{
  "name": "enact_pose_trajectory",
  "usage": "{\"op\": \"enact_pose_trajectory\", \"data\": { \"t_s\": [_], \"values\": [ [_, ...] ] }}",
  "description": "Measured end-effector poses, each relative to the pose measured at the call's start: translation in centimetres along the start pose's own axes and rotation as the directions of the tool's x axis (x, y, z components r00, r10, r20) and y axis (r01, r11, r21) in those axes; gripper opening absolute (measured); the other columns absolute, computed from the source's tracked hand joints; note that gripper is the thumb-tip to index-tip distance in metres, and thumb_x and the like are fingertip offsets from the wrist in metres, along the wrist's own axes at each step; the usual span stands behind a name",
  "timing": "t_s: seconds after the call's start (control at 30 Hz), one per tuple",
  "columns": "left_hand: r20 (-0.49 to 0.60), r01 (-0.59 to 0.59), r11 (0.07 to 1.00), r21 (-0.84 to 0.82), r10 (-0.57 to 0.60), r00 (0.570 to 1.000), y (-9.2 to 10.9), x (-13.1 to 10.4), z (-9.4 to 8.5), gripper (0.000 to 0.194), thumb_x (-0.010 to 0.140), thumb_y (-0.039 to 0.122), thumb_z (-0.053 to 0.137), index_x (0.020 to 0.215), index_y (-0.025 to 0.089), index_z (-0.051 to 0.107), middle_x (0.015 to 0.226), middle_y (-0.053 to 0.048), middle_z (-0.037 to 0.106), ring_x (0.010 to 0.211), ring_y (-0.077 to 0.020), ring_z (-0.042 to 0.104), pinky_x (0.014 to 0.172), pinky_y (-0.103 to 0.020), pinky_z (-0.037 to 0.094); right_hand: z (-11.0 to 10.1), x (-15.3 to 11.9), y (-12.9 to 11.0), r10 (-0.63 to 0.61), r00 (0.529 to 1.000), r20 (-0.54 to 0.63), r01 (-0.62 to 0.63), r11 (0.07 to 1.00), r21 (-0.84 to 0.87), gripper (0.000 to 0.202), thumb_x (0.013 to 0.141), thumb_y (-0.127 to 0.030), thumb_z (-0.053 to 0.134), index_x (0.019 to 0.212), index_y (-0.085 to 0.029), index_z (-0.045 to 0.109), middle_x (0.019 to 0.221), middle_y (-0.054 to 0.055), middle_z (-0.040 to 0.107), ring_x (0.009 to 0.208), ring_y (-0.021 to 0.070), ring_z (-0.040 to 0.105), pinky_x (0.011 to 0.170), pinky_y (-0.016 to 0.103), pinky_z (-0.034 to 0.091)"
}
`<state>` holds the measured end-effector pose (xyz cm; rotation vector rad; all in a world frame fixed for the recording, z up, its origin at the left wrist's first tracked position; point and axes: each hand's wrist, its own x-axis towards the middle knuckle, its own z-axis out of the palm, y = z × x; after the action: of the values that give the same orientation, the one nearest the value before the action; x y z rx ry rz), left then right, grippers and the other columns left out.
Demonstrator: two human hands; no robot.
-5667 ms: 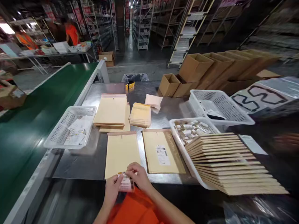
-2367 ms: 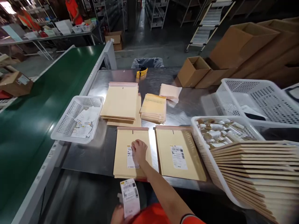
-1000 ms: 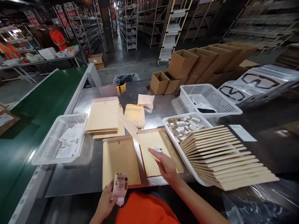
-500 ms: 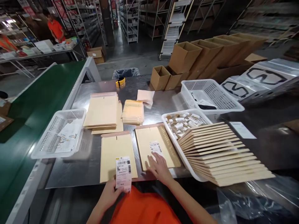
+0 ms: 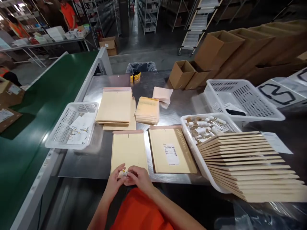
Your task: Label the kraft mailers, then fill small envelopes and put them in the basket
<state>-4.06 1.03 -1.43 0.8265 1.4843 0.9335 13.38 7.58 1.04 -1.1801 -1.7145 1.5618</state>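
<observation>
Both hands meet over the near edge of the left padded envelope (image 5: 128, 147). Pinched between my left hand (image 5: 115, 180) and my right hand (image 5: 141, 179) is a shipping label (image 5: 124, 172); only a small white and yellow corner shows, the rest being turned away or covered by fingers. To the right lies another padded envelope (image 5: 157, 153), flat, bearing a shipping label (image 5: 171, 154) on its face.
A basket of papers (image 5: 51, 135) stands at left beside the green conveyor (image 5: 69, 73). Stacked envelopes (image 5: 114, 105) and smaller mailers (image 5: 147, 110) lie behind. At right, a basket of small bottles (image 5: 187, 129) carries fanned envelopes (image 5: 242, 163); cardboard boxes (image 5: 179, 75) stand beyond.
My right hand has left the right envelope's label and joined my left hand. The label that lay spread in my left hand is now bunched or edge-on between both. The view has shifted.
</observation>
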Motion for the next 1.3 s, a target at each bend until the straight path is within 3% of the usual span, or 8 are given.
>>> {"op": "enact_pose_trajectory", "data": {
  "t_s": [0.13,0.3,0.5,0.63,0.83,1.0,1.17,1.3],
  "values": [
    [-0.036,0.077,0.978,-0.193,-0.086,0.996,0.4,1.6,1.2,0.043,0.071,0.056,0.075,0.087,0.018,0.063,0.072,0.000,0.069,0.070,-0.0173,0.067,0.068,-0.029,0.054,1.0,0.3,1.2,-0.030,0.992,-0.126,0.018,0.995,-0.094,0.019,0.087,-0.034,0.056,0.077,-0.022,0.067,0.079,0.004,0.068,0.068,0.0169,0.061,0.064,0.028,0.048],
    [-0.026,0.135,0.922,-0.363,-0.154,0.988,-2.3,1.2,2.5,0.052,0.068,0.056,0.076,0.098,0.015,0.068,0.087,-0.006,0.075,0.081,-0.0209,0.069,0.078,-0.033,0.055,1.3,3.8,4.8,0.009,0.986,-0.164,-0.035,0.987,-0.158,0.013,0.083,-0.027,0.058,0.076,-0.021,0.067,0.089,0.005,0.069,0.079,0.0177,0.065,0.070,0.029,0.053],
    [-0.107,0.279,0.952,-0.126,-0.293,0.950,-9.8,-2.6,1.6,0.065,0.062,0.071,0.072,0.089,0.013,0.072,0.086,-0.011,0.077,0.084,-0.0307,0.071,0.080,-0.044,0.056,0.8,11.5,8.5,0.002,0.955,-0.298,-0.112,0.930,-0.350,0.015,0.085,-0.024,0.057,0.075,-0.020,0.068,0.102,0.008,0.065,0.096,0.0229,0.061,0.089,0.042,0.050],
    [0.106,0.306,0.943,0.134,-0.321,0.941,-12.4,-6.4,0.7,0.068,0.059,0.077,0.069,0.092,0.018,0.077,0.093,-0.013,0.078,0.089,-0.0373,0.072,0.082,-0.050,0.058,1.2,13.3,9.4,-0.043,0.948,-0.316,-0.124,0.862,-0.491,0.016,0.087,-0.022,0.058,0.075,-0.021,0.068,0.117,0.009,0.061,0.114,0.0294,0.050,0.101,0.053,0.037],
    [0.083,-0.083,0.883,0.462,0.050,0.995,-8.3,-5.3,-1.3,0.038,0.091,0.042,0.050,0.120,0.029,0.072,0.143,-0.007,0.058,0.133,-0.0294,0.052,0.113,-0.044,0.042,3.1,9.7,10.4,-0.152,0.979,-0.133,-0.006,0.633,-0.774,0.040,0.098,-0.020,0.038,0.133,-0.015,0.056,0.147,0.018,0.046,0.135,0.0330,0.038,0.109,0.054,0.029],
    [0.158,-0.164,0.781,0.603,0.085,0.984,-6.8,-0.1,-3.3,0.051,0.081,0.020,0.056,0.132,0.022,0.063,0.144,-0.009,0.057,0.139,-0.0308,0.046,0.120,-0.050,0.029,2.1,8.4,11.5,-0.210,0.846,0.490,0.525,0.489,-0.697,0.060,0.093,-0.030,0.047,0.151,-0.017,0.038,0.157,0.014,0.037,0.146,0.0300,0.028,0.119,0.053,0.019],
    [0.159,-0.140,0.778,0.613,0.052,0.986,-7.3,0.7,-3.6,0.050,0.078,0.020,0.058,0.126,0.022,0.068,0.139,-0.010,0.062,0.136,-0.0308,0.049,0.119,-0.050,0.029,0.9,8.2,10.7,-0.087,0.988,0.126,0.153,0.511,-0.846,0.064,0.093,-0.028,0.045,0.151,-0.005,0.034,0.158,0.023,0.027,0.149,0.0367,0.020,0.119,0.062,0.009],
    [0.166,-0.103,0.827,0.553,0.013,0.986,-5.4,1.0,-3.3,0.042,0.077,0.028,0.059,0.116,0.020,0.074,0.135,-0.011,0.064,0.129,-0.0320,0.055,0.114,-0.046,0.038,3.4,2.5,11.1,-0.173,0.830,0.531,0.524,0.569,-0.634,0.071,0.083,-0.037,0.059,0.149,-0.018,0.043,0.150,0.016,0.047,0.143,0.0372,0.032,0.120,0.062,0.007]
  ]
}}
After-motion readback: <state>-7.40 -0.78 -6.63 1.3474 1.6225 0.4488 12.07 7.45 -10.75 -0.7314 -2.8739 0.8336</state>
